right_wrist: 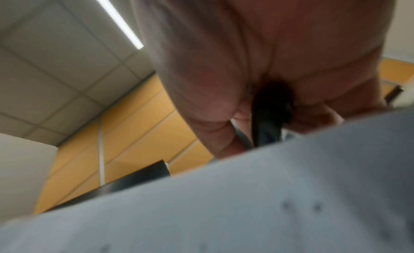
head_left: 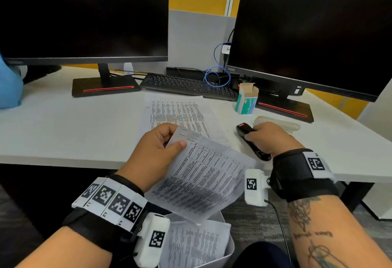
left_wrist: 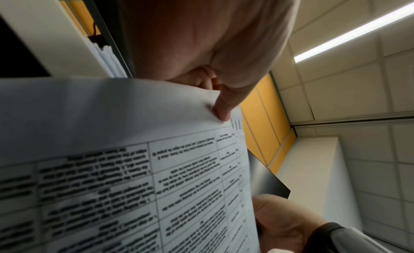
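Note:
My left hand [head_left: 165, 140] pinches the top corner of a printed sheet [head_left: 203, 180] between thumb and fingers, lifting it off the desk edge so it slopes down toward my lap. In the left wrist view the thumb presses the printed sheet [left_wrist: 125, 168] near its corner. My right hand [head_left: 267, 138] grips a black stapler [head_left: 252, 140] lying on the white desk [head_left: 63, 123], to the right of the sheet. In the right wrist view the black stapler [right_wrist: 268, 115] shows between my curled fingers. More printed pages [head_left: 180, 114] lie flat on the desk ahead.
Two dark monitors [head_left: 84, 12] [head_left: 314, 34] stand at the back with a black keyboard [head_left: 188, 86] between them. An open staple box [head_left: 247, 98] stands near the right monitor's base. A white bin [head_left: 227, 248] with printed papers sits below the desk edge. A blue object [head_left: 9, 85] is at far left.

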The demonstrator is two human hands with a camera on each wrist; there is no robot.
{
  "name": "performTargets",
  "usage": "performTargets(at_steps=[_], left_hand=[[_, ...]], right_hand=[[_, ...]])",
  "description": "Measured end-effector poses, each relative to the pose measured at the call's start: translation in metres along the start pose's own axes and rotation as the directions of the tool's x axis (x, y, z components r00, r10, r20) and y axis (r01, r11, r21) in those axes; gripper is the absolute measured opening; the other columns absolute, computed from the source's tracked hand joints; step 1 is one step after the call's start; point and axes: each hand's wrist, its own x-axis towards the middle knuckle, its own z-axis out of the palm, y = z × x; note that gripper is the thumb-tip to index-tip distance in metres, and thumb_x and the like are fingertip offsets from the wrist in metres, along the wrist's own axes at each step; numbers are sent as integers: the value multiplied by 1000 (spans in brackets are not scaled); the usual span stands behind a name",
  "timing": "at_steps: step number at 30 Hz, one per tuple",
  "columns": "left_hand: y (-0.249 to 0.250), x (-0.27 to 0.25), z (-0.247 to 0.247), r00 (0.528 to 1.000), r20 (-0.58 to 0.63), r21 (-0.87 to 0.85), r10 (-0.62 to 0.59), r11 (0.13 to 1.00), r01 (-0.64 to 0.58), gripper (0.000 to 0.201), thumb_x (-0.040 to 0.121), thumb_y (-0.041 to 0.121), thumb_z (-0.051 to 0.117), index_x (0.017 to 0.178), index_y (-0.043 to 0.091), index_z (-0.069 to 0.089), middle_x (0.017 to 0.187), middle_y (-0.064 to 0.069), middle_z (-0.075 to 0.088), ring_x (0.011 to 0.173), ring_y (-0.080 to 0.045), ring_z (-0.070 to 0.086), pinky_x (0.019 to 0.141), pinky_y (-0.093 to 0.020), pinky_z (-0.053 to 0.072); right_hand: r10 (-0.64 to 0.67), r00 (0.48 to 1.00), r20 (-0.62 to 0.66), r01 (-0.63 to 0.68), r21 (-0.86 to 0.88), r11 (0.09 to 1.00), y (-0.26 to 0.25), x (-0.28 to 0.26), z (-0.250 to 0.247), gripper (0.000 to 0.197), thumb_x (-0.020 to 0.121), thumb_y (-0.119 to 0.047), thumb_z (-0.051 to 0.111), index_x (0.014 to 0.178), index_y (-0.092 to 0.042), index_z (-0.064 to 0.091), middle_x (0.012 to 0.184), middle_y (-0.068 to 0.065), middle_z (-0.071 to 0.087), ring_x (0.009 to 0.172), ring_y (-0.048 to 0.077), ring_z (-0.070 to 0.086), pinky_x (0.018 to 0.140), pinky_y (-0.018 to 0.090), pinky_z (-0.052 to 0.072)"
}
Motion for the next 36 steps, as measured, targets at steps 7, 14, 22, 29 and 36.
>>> performTargets(at_steps=[7,14,22,29,36], left_hand=[[-14,-7,0,999,-17,-105,49,993,-51,16,92,-2,58,90,14,60,84,-1,73,80,-17,69,71,-29,58],[-35,-18,8,998,29,-5,52,999,-51,23,89,4,64,84,26,60,82,0,70,79,-16,66,75,-32,54],[-36,-18,-10,985,166,407,36,908,-102,24,88,13,66,90,36,65,83,20,71,75,2,66,73,-19,52],[-40,-20,-9,947,315,827,-68,509,-239,19,92,22,52,101,32,65,85,15,64,76,-3,55,66,-22,40],[-77,-21,-7,893,365,860,-263,464,-215,26,95,19,44,109,28,64,106,5,68,98,-15,61,83,-31,49]], right_hand=[[-388,921,-26,389,53,920,-4,-59,-11,39,76,-51,75,111,-36,65,105,-13,63,99,7,58,85,29,47],[-355,915,192,398,-284,872,0,-61,22,13,85,-17,67,87,-29,73,88,-4,68,88,17,63,71,23,42],[-336,902,272,411,-298,861,5,-65,38,24,92,-14,58,104,-25,76,100,1,72,94,19,65,82,28,52],[-335,879,340,448,-350,822,13,-59,73,31,96,-10,51,117,-22,69,116,4,66,108,22,61,82,21,38],[-240,853,463,434,-376,818,26,-46,114,29,95,-8,51,115,-16,71,118,7,67,107,25,62,90,27,45]])
